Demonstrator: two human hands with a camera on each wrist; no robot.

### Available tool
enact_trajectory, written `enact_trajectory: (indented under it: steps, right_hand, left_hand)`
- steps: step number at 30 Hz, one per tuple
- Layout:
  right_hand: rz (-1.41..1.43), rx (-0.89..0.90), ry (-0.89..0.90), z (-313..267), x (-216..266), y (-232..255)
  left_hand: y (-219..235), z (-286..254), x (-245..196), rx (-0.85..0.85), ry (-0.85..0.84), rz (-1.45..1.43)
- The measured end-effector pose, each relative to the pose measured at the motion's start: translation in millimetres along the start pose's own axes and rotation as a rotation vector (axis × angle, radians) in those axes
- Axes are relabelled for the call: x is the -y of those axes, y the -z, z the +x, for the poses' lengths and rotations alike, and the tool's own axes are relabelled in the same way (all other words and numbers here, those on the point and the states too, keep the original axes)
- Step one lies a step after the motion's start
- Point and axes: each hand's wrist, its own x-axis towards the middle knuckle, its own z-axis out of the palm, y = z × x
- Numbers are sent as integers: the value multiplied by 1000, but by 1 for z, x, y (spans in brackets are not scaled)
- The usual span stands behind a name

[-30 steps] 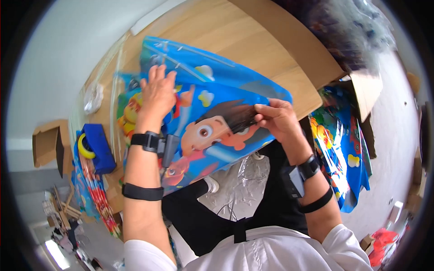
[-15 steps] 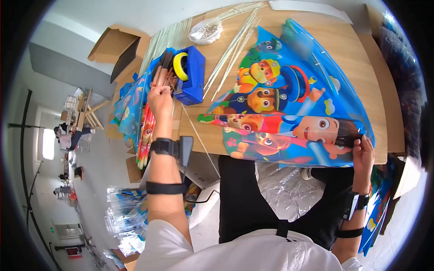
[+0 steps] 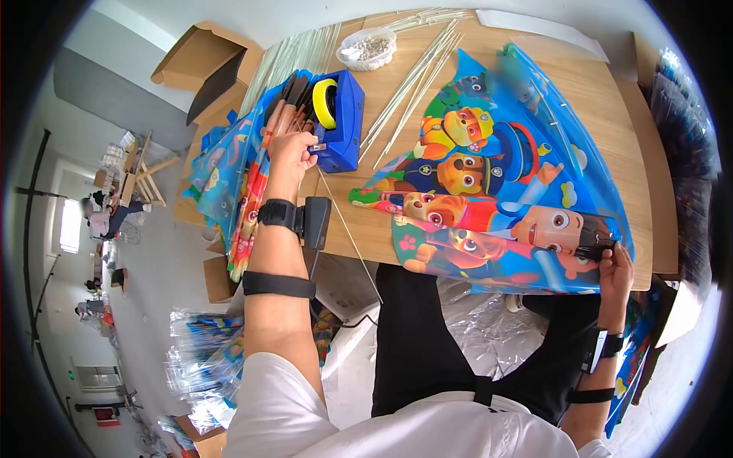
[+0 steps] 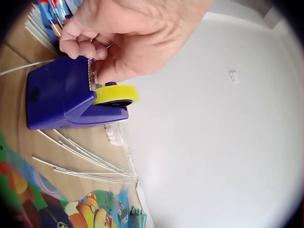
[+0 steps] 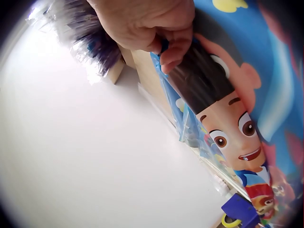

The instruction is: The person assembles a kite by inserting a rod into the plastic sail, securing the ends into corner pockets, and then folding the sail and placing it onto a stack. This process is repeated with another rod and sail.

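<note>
My left hand is at the cutter end of a blue tape dispenser, which holds a yellow-cored tape roll. In the left wrist view, its curled fingers and thumb pinch the clear tape beside the toothed edge. A blue cartoon-printed kite with thin rods lies on the table at the right. Across its near part runs a folded printed strip. The strip's dark end is by my right hand, whose thumb and fingers pinch it at the kite's right corner.
Thin white rods and a bowl of small pieces lie behind the dispenser. Printed strips are piled at the table's left end. Cardboard boxes stand beyond. Plastic-wrapped packs lie below on the left.
My left hand has left the kite and gone left to the tape dispenser, where its fingers have closed at the cutter. The view has swung left. My right hand stays on the kite's corner.
</note>
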Motion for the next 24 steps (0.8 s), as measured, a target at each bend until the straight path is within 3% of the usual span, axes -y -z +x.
enact_trajectory:
  steps: [2,5,10,12,15,21,24]
  right_hand:
    - [-2,15,-7,1,-1,1]
    - [15,10,10,1,-1,0]
    - [16,-3,23,0,-1,-1]
    - [10,5,20,0,-1,0]
    - [7,9,13,0,0,0]
    - [17,-8,20,-1,-1,-2]
    - [16,-4,19,-3,0,-4]
  left_hand:
    - [11,3,5,167,43,-314]
    - [17,-5,12,213,14,-390]
    - [12,-24,25,241,-64,-457]
    - [9,-29,33,244,-180,-551]
    - [5,-32,41,200,-118,-626]
    - [3,-38,55,226,-216,-675]
    - [1,-39,60,218,-170,-748]
